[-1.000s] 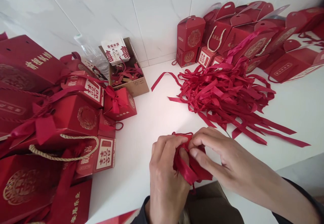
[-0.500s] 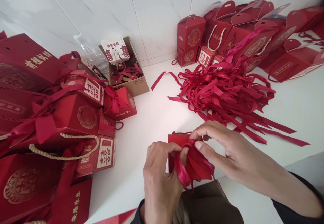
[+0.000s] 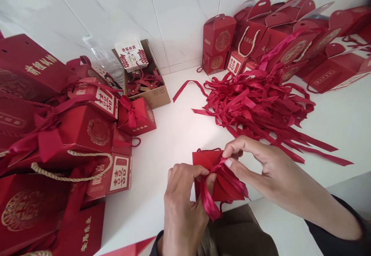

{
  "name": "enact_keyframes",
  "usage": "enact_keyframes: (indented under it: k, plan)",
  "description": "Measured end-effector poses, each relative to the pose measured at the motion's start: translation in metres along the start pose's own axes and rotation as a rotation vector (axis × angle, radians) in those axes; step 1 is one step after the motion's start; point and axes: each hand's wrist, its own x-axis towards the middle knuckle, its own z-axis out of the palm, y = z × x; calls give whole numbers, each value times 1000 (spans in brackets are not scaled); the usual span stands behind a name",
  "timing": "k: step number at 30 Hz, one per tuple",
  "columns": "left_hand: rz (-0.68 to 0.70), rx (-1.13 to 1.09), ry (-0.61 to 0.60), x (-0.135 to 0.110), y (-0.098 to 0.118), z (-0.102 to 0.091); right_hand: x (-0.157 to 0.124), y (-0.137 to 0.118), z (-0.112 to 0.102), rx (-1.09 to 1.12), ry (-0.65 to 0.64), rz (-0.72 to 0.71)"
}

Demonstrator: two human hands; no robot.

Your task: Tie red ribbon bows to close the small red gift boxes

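Dark sleeves lead to two bare hands at the near edge of a white surface. The left grip is narrow, thumb and forefinger pinching a glossy crimson satin ribbon; the right grip nips the same ribbon between thumb and fingertips. Beneath and between them sits a small red gift box; the hands hide whether it rests fully on the surface.

Done well, this step likely calls for an even draw from both sides, with the ribbon smoothed flat rather than twisted, the crossing centred over the box, and pressure light enough that the card does not buckle.

To the left, red boxes with gold print are piled up; at that pile's right edge, a bow-tied box offers a useful pattern. Beyond the right hand lies a tangled heap of crimson ribbons. Farther back, an open brown carton holds dark red strips and printed cards. Handled red boxes line the marbled wall.
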Motion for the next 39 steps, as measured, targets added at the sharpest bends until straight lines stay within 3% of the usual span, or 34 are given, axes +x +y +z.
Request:
enact_keyframes:
  k: [6, 13, 22, 30, 39]
  plan:
    - [-27, -5, -30, -5, 0, -6, 2, 12, -4, -167, 154, -81]
    - [19, -11, -71, -3, -1, -9, 1, 16, -1, -125, 34, -23]
    - [-116, -37, -26, -11, 7, -6, -1, 20, -5, -147, 105, -18]
    - [-109, -60, -64, -18, 6, -12, 1, 26, -3, -214, 177, -69]
    - [-107, -101, -106, -23, 3, -13, -2, 25, -1, -189, 176, -3]
